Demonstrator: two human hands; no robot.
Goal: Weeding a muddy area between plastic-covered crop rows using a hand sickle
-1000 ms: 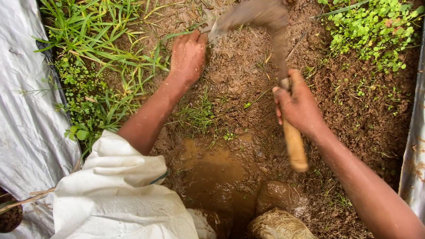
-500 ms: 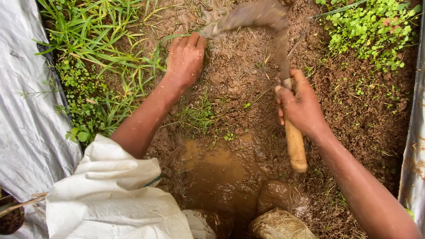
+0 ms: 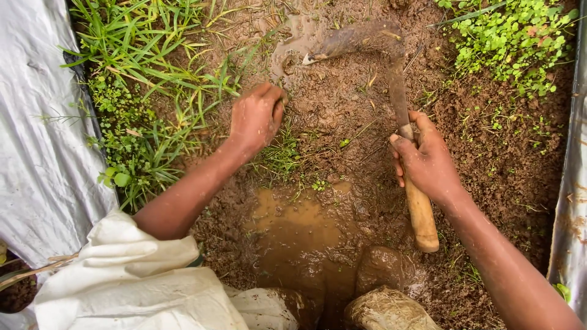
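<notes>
My right hand grips the wooden handle of a curved, mud-caked sickle, whose blade arcs up and left over wet brown soil. My left hand rests on the ground with its fingers bent around a small tuft of grass just below it. Both hands are smeared with mud. A puddle of muddy water lies between my arms.
Tall grass and weeds fill the upper left. Small leafy plants grow at the upper right. Grey plastic sheeting borders the left side and another strip the right. Muddy feet show at the bottom, beside white cloth.
The sickle blade has swung slightly down and is sharper in view. My left hand has slid down toward the small grass tuft. The right hand keeps its hold on the handle.
</notes>
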